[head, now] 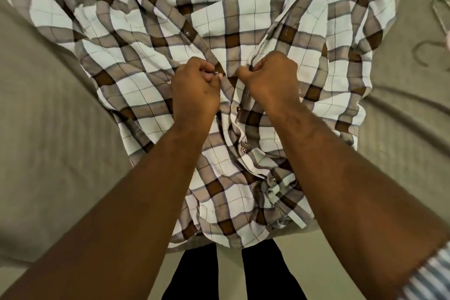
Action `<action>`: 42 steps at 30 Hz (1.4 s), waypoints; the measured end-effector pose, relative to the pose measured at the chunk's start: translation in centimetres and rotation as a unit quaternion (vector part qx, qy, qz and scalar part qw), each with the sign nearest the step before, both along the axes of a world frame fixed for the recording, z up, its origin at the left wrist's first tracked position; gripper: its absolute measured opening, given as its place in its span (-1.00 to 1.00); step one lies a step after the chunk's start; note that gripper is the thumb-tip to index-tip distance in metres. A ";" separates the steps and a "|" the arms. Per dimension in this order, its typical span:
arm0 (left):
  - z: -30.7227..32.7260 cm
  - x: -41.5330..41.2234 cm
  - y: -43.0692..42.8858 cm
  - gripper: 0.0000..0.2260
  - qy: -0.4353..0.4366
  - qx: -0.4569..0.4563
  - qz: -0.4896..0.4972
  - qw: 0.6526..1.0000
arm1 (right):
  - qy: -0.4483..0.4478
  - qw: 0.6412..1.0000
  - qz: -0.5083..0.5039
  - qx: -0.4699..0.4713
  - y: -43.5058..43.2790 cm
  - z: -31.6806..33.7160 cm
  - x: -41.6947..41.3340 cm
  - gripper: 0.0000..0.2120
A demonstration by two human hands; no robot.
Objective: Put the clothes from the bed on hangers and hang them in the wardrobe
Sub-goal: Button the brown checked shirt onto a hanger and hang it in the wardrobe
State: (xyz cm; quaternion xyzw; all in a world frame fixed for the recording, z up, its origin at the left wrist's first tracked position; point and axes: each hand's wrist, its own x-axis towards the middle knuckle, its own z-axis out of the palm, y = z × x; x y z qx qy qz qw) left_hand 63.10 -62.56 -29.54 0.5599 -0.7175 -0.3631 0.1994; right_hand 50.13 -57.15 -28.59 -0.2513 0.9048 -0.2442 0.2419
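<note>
Lying spread across the bed, collar end away from the person and hem hanging over the near edge, the checked shirt is the one garment in view, and it is not yet on a hanger. The left hand pinches the button edge of the front, with thumb and fingertips closed on a button. The right hand is curled tight round the opposite edge just beside it. Both hands meet at mid-chest. Below them the front looks fastened; above them it lies open. Whether the shirt is being done up or undone cannot be told from this.

My judgement is that the task is at an early stage for this shirt: hangering and the trip to the wardrobe are both left, and no wardrobe shows.

By count there is one shirt, two hands, and five buttons visible down the front, three of them below the hands. At the right edge a pale hanger loop and a dark hook lie on the bed, well apart from the hands. I cannot tell whether that makes one hanger or two. Two dark trouser legs stand at the bed's edge.
</note>
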 end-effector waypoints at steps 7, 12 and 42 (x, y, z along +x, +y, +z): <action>-0.9 0.0 0.3 -0.92 0.017 0.028 0.030 0.999 | 0.022 0.998 -0.006 -0.060 1.4 0.5 0.1 -0.87; 0.1 0.0 -0.4 -0.95 0.082 0.089 0.044 0.992 | 0.009 0.989 -0.067 -0.131 1.3 1.6 1.0 -0.90; -0.3 1.0 -2.5 -0.89 0.103 0.174 -0.002 0.979 | -0.237 0.950 -0.059 -0.192 0.2 -0.4 2.9 -0.87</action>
